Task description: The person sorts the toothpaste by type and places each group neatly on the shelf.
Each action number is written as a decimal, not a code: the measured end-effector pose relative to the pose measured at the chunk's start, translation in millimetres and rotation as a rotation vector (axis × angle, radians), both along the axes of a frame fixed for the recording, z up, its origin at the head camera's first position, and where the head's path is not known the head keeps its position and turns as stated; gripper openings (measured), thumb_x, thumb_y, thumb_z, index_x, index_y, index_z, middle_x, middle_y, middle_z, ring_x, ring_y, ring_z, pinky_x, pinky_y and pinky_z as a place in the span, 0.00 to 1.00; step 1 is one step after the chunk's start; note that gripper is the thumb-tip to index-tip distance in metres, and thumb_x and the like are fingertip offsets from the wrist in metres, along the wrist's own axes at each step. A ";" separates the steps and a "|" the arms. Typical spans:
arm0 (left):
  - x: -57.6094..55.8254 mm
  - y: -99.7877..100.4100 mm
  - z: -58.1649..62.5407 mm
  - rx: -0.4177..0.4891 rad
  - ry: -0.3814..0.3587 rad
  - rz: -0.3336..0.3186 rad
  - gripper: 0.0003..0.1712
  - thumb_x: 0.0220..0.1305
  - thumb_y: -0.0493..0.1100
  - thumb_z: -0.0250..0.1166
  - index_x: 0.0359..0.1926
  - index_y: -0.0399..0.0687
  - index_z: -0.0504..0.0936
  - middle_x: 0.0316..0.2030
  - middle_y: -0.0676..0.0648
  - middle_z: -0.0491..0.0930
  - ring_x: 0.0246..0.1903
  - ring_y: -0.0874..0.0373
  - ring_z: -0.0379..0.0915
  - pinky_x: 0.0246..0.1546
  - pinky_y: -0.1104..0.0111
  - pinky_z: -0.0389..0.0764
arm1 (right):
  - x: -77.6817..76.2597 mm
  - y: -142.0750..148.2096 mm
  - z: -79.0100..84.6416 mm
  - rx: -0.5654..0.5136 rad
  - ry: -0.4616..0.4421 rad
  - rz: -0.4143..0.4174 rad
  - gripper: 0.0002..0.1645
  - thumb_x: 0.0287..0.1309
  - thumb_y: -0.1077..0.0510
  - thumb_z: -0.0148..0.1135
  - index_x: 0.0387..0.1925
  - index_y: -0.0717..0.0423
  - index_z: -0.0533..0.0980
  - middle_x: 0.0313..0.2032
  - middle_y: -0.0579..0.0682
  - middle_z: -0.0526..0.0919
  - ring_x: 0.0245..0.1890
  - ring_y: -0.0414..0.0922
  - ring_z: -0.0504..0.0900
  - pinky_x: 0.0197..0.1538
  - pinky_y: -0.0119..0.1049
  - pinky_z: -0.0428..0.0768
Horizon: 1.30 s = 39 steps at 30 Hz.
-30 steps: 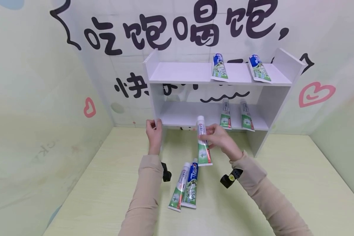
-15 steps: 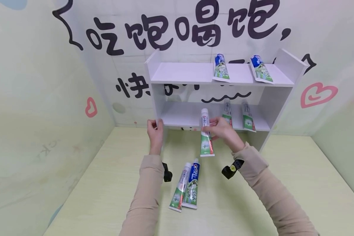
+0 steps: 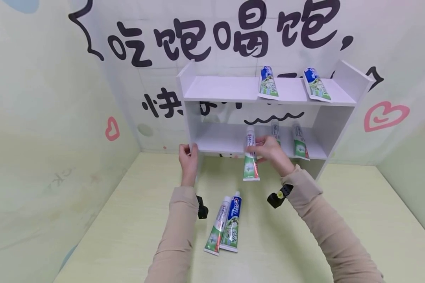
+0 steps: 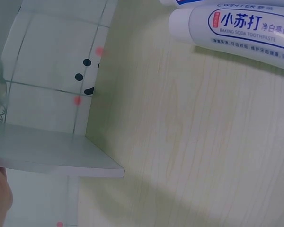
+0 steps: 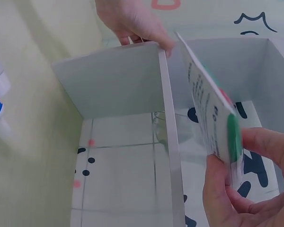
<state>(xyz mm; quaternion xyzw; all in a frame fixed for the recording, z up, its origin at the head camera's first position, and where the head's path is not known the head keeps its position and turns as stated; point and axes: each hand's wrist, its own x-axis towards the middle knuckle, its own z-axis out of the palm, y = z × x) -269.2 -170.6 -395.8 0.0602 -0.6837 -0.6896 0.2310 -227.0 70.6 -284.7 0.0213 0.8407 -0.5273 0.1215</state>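
Note:
My right hand (image 3: 272, 153) pinches a white and green toothpaste tube (image 3: 250, 167) between thumb and fingers, cap end up and away. The tube overlaps the front edge of the middle board of a white shelf unit (image 3: 219, 147). In the right wrist view, the held toothpaste tube (image 5: 210, 109) is seen edge-on beside that board. My left hand (image 3: 189, 163) grips the front edge of the unit's left side panel. Two toothpaste tubes lie on the table below: a white and green tube (image 3: 217, 228) and, overlapping it, a blue and green tube (image 3: 231, 226).
Two blue and green tubes (image 3: 268, 84) lie on the top board, towards the right. Two white and green tubes (image 3: 300, 143) lie on the middle board's right half, one partly hidden behind my right hand. The pale wooden table (image 3: 138, 220) extends around the unit.
My right hand has carried the held tube up and slightly right, towards the middle board. My left hand keeps its grip on the side panel.

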 end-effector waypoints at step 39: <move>3.1 -1.0 1.5 -0.007 -0.003 -0.001 0.10 0.65 0.45 0.53 0.37 0.43 0.64 0.38 0.48 0.68 0.43 0.55 0.65 0.45 0.66 0.69 | -37.7 -5.2 -5.1 -0.100 0.110 -0.143 0.36 0.51 0.58 0.63 0.60 0.66 0.63 0.53 0.63 0.73 0.32 0.43 0.77 0.35 0.33 0.81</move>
